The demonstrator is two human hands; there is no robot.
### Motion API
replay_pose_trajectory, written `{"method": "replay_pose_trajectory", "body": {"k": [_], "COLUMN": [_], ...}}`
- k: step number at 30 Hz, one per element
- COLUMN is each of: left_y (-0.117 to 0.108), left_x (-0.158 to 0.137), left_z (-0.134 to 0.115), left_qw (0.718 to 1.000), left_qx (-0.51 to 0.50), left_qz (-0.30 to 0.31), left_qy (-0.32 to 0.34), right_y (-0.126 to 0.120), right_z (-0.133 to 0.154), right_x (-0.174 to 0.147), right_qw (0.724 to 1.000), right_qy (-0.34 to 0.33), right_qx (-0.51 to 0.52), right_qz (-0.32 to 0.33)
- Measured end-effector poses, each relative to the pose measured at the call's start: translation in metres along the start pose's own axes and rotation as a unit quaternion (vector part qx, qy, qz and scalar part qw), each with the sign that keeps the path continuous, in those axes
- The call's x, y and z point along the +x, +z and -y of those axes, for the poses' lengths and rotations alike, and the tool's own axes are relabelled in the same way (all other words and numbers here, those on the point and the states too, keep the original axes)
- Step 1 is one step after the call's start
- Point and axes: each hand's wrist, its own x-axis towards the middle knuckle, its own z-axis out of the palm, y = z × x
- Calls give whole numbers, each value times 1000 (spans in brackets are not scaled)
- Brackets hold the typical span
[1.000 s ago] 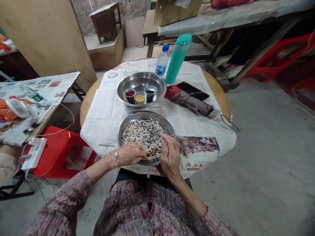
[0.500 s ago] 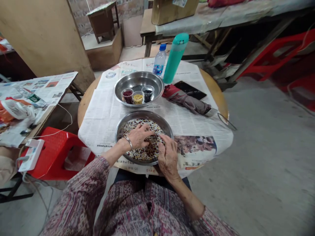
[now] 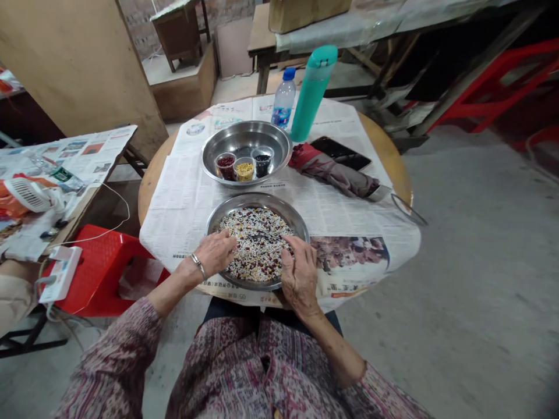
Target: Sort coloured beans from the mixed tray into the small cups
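Newspapered table (image 3: 183, 192) — bottle (image 3: 283, 103), tumbler (image 3: 311, 99), probably folded umbrella (image 3: 336, 171) beyond grain basin (image 3: 257, 201).

Dim, greyish indoor light, shadows soft. We note glints on near bowl (image 3: 288, 208) and far bowl (image 3: 227, 139), deep shadow upper right, stretched edges, smeared floor (image 3: 476, 291) lower right, fine newsprint (image 3: 179, 198) too soft to read.

This looks like a makeshift workroom, with bare concrete floor (image 3: 463, 279) right of the hands (image 3: 213, 254), a brick wall (image 3: 233, 10) far beyond, a newspaper-covered round counter (image 3: 388, 148) beneath and a red plastic stool (image 3: 98, 262) to their left.
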Motion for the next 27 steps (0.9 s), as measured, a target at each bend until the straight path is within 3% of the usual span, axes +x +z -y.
{"method": "replay_pose_trajectory", "body": {"k": [5,8,11,13,15,17,27], "left_y": [15,21,21,19,18,19,30], "left_x": [0,20,37,42,42,41,36], "left_z": [-18,-30,-30,-24,-18,-16,-39], "left_qw": [997,992,988,985,987,991,981], "left_qx": [-39,-63,-46,-34,-33,-44,-153], "left_qz": [19,-41,-137,-167,-153,-121,-36], "left_qy": [57,99,56,-2,-45,-48,117], "right_y": [0,0,1,1,1,0,0], "right_z": [0,0,-1,-1,-1,-1,-1], "right_x": [0,-1,-1,-1,-1,-1,-1], "right_qw": [1000,1000,1000,1000,1000,1000,1000], "right_qy": [-3,-7,-9,-9,-9,-7,9], "right_qx": [-9,-14,-17,-18,-17,-15,8], "right_qz": [6,7,6,3,3,5,1]}}
